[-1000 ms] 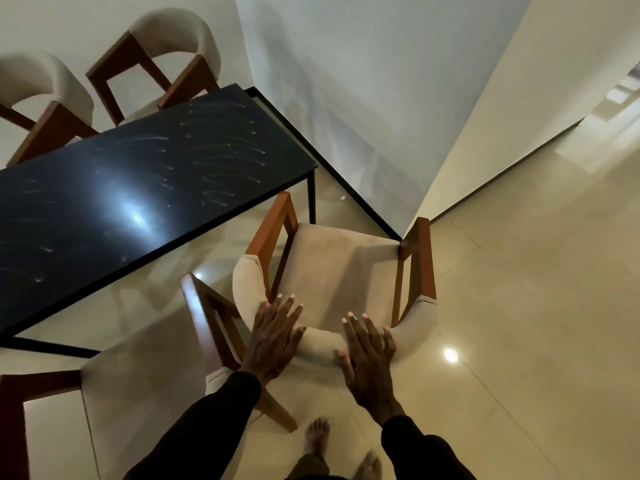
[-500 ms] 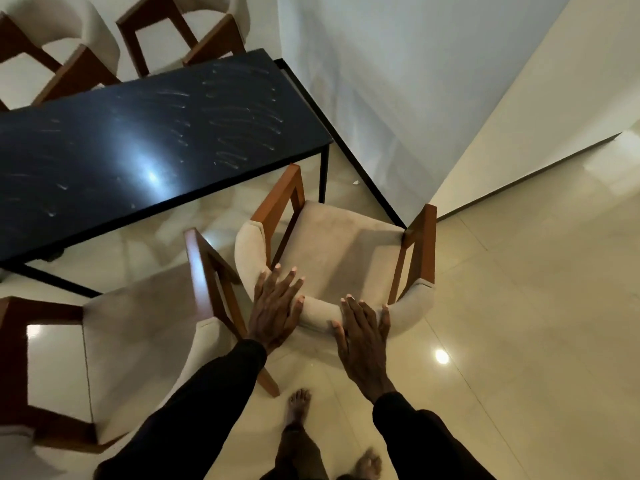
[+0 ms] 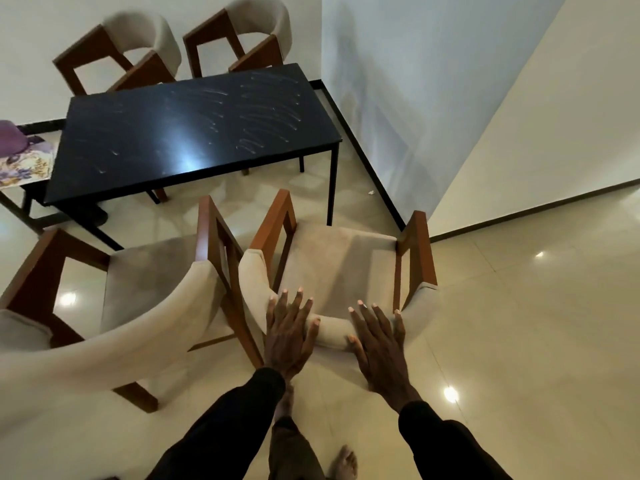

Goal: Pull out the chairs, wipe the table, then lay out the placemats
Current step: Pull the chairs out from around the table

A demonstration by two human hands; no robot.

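Near-right chair (image 3: 341, 271) stands clear of the black surface (image 3: 194, 133); left grip (image 3: 289, 332) and right grip (image 3: 377, 344) lie flat, fingers straight, on its padded backrest (image 3: 332, 329); probably heavy, rigid; best taken by backrest or wooden arms (image 3: 417, 247).

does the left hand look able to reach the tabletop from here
Probably not: the left hand rests on the back of the chair, whose seat lies between it and the table.

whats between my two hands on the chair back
Head view: only a bare stretch of the wood-framed chair's curved beige padded backrest lies between the left hand and the right hand, both laid flat on it.
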